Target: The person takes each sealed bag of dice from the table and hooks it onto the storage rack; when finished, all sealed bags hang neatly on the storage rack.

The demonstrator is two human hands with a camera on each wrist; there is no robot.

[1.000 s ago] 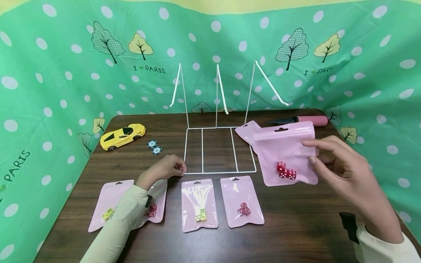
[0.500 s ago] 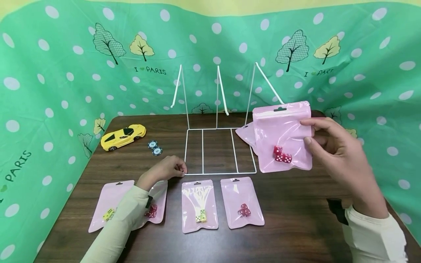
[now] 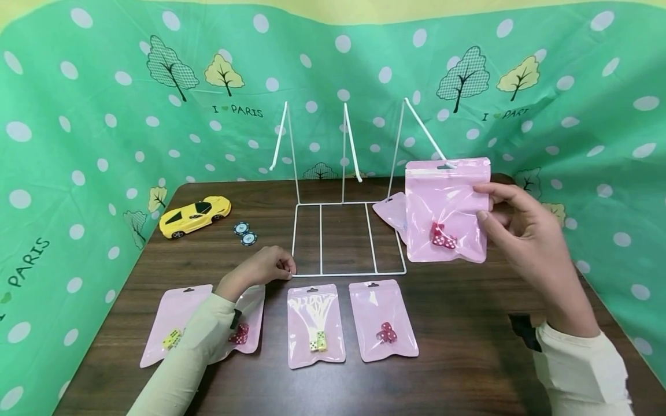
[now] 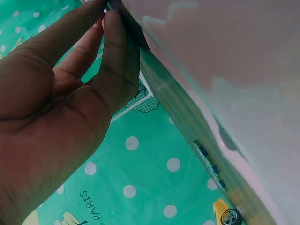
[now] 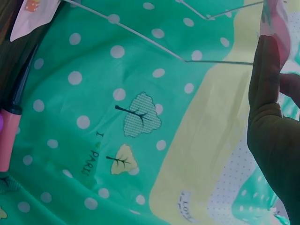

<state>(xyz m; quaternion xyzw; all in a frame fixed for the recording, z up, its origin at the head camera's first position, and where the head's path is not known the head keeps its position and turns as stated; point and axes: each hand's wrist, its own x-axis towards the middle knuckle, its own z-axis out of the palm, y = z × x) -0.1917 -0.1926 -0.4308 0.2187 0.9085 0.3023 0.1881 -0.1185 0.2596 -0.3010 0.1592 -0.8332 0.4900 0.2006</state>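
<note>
Left hand [image 4: 70, 103], its fingertips drawn together at the top edge, white wire frame [image 4: 131, 108] showing behind.
What is probably a pink bag [image 4: 234, 56], blurred, fills the right; beside it, a strip of table [image 4: 185, 108], dark chips [image 4: 209, 164] edge-on, part of a yellow car [image 4: 218, 210], green dotted cloth [image 4: 145, 164].

pouches [image 3: 432, 202] 6 | rack [image 3: 321, 240] 1 | chips [image 3: 248, 238] 2 | car [image 3: 193, 216] 1 | pump [image 5: 6, 143] 1

Green polka-dot curtain [image 3: 364, 58] with tree prints behind dark wood table [image 3: 458, 358]
</note>
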